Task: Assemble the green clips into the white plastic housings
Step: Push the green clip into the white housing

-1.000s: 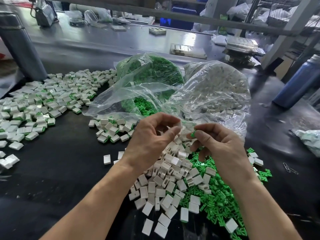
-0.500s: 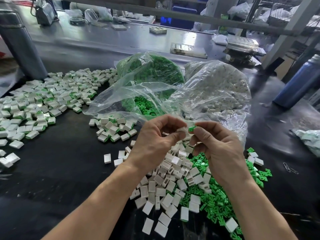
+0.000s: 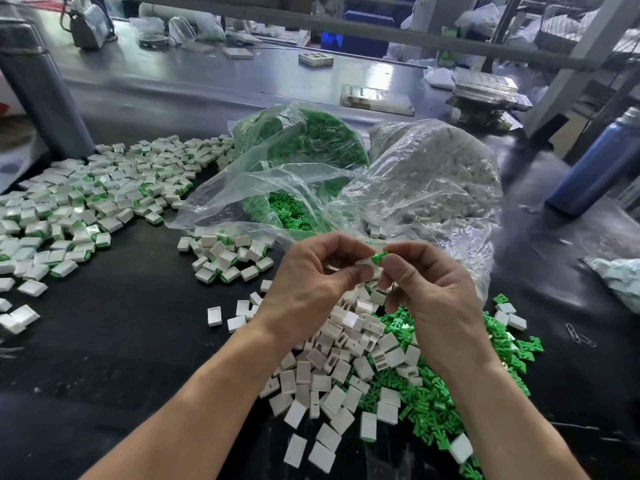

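Observation:
My left hand [image 3: 311, 275] pinches a white housing [image 3: 366, 262] between thumb and fingers above the table. My right hand [image 3: 433, 292] holds a green clip [image 3: 378, 257] at its fingertips, and the clip touches the housing's end. Below my hands lies a heap of loose white housings [image 3: 339, 368], with a heap of loose green clips [image 3: 446, 393] to its right. A small group of assembled pieces [image 3: 225, 254] sits left of my hands. A large spread of assembled pieces [image 3: 86, 202] covers the table's left side.
Two clear plastic bags stand behind my hands: one with green clips [image 3: 304, 150], one with white housings [image 3: 440, 181]. A grey post [image 3: 41, 98] rises at far left, a blue bottle [image 3: 602, 161] at far right. Paper clips [image 3: 577, 336] lie right of the green heap.
My two hands have come together. The green clip in my right hand moved left until it met the white housing in my left hand.

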Demonstrator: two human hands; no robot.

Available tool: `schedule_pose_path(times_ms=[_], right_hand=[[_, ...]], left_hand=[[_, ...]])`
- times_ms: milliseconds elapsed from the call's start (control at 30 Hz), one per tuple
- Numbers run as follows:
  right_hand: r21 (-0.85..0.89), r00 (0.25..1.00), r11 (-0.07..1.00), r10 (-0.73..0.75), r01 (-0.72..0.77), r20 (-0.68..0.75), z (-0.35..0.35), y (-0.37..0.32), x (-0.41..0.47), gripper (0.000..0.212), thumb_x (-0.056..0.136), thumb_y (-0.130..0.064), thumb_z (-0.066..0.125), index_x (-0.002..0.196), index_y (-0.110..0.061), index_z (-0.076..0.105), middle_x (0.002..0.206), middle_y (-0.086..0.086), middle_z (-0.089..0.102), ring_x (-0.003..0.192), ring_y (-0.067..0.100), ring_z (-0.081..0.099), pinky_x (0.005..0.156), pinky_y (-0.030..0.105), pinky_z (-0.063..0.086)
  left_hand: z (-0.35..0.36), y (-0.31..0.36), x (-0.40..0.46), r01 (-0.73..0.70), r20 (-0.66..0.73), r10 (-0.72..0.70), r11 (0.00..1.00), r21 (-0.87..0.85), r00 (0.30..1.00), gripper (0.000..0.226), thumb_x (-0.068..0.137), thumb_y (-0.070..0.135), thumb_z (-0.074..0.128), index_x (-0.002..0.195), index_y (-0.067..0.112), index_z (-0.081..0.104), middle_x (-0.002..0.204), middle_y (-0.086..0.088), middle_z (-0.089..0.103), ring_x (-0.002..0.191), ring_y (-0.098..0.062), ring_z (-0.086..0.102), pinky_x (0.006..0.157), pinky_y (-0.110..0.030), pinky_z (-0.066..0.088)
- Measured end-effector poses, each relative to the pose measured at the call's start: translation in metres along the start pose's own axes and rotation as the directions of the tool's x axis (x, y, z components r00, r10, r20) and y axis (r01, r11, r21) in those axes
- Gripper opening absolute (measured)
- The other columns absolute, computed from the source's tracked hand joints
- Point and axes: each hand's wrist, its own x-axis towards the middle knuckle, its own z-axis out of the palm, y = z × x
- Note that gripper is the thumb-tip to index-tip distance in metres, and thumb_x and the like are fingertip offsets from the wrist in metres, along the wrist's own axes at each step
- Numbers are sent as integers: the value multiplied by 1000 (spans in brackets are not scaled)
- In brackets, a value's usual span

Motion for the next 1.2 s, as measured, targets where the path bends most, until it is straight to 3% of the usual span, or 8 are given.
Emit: schedule_pose_path(times_ms=[200,567,800,967,1200], right_hand=[[-144,999,989,-35,37,19,1,-1,-1,16,91,-18,71,105,-8,71,76,5,69,63,22,61,55,31,56],[-180,998,982,-60,64,30,2,-3,-3,21,88,-25,71,103,-11,73,77,9,71,63,26,63,57,36,58],[-242,996,967,-82,84,17,4,-1,-5,20,88,-24,70,103,-11,73,80,9,72,64,26,65,57,38,59],[-356,993,927,-120,118,19,6,-1,-7,8,92,-17,72,100,-18,73,78,3,73,64,23,68,57,37,61],[-426,990,894,-140,138,27,9,-2,-8,12,93,-9,75,96,-21,74,78,0,74,66,17,71,59,29,61]], left_hand=[[-1,-1,0,-1,-24,1,1000,7,1000,19,90,8,78,105,17,74,96,-2,76,87,-16,71,78,-26,58],[0,-2,0,-8,-60,7,1000,-19,998,22,87,16,81,107,21,73,98,-2,75,89,-23,72,82,-33,62],[-1,-1,-2,45,-37,-45,999,-15,998,10,92,14,77,100,9,75,85,-7,77,74,-19,73,68,-26,60],[-3,-1,-3,25,-39,-22,997,72,999,6,92,7,75,97,10,77,82,-3,76,71,-14,71,66,-23,58],[-6,-1,-5,-27,-43,40,964,266,998,9,91,11,77,89,20,77,74,10,72,65,-8,67,62,-24,58]])
